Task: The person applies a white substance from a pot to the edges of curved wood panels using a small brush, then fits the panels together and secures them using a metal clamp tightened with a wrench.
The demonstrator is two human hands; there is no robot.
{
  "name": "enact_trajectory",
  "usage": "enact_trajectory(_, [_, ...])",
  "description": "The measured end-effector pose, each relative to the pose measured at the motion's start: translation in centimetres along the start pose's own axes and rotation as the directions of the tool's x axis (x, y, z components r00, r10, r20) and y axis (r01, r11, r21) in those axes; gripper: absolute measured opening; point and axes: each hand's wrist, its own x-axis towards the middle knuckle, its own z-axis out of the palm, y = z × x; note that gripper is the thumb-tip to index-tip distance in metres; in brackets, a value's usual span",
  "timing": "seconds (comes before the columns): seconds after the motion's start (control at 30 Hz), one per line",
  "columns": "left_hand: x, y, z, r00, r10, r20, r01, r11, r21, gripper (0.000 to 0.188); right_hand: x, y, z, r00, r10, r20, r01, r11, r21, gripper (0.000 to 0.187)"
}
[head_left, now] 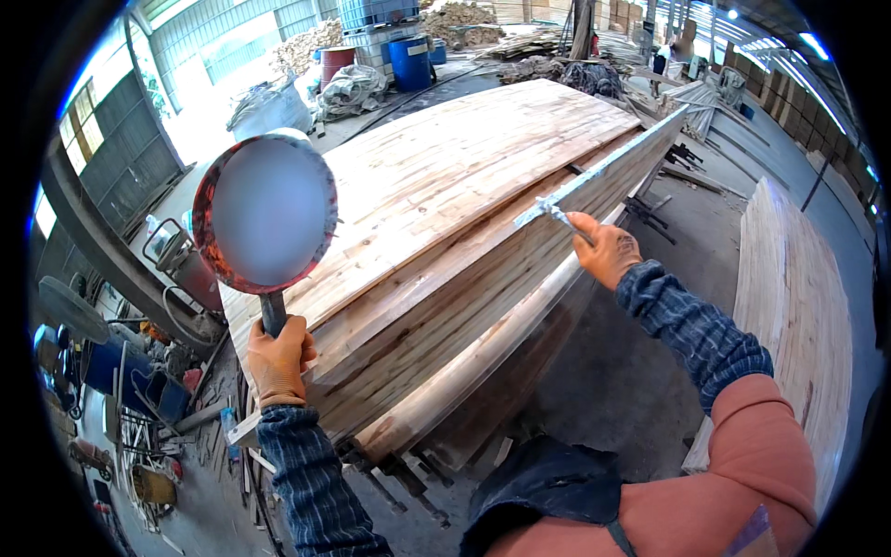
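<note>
Over there, the left grip (281, 360) clamps a red-rimmed pan (266, 215); the right grip (605, 249) clamps a white-smeared brush (554, 211) on a wooden panel (464, 299).

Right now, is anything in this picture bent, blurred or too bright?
In the head view, the dark beam at left looks bowed; in that view too, the floor at upper left glares white; there also, the pan in the left hand is blurred inside, while that hand looks fairly crisp.

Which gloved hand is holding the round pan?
The left hand, gripping the round pan by its dark handle; the right hand holds a thin, white-smeared tool.
</note>
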Motion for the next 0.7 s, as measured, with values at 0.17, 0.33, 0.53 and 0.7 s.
enact_trajectory(0.17, [0.8,-1.1,0.4,0.997,0.044,0.057,-0.045,0.999,0.009,0.029,-2.5,-2.1,1.6,0.988,-0.125,0.086,0.150,0.887,-0.437,0.050])
enact_trajectory(0.33, [0.7,-1.0,0.0,0.994,0.070,0.082,-0.065,0.996,-0.061,0.029,-1.3,-2.8,-0.3,0.970,-0.148,0.190,0.234,0.770,-0.594,0.061])
enact_trajectory(0.53, [0.6,-1.1,-0.2,0.995,0.060,0.076,-0.056,0.997,-0.055,0.030,-0.1,1.0,-1.0,0.990,-0.005,0.139,0.098,0.740,-0.665,0.058])
enact_trajectory(0.7, [0.6,-0.6,-0.2,0.998,0.011,0.055,-0.008,0.998,-0.056,0.030,-1.1,0.7,-1.5,0.983,-0.173,0.067,0.185,0.917,-0.352,0.053])
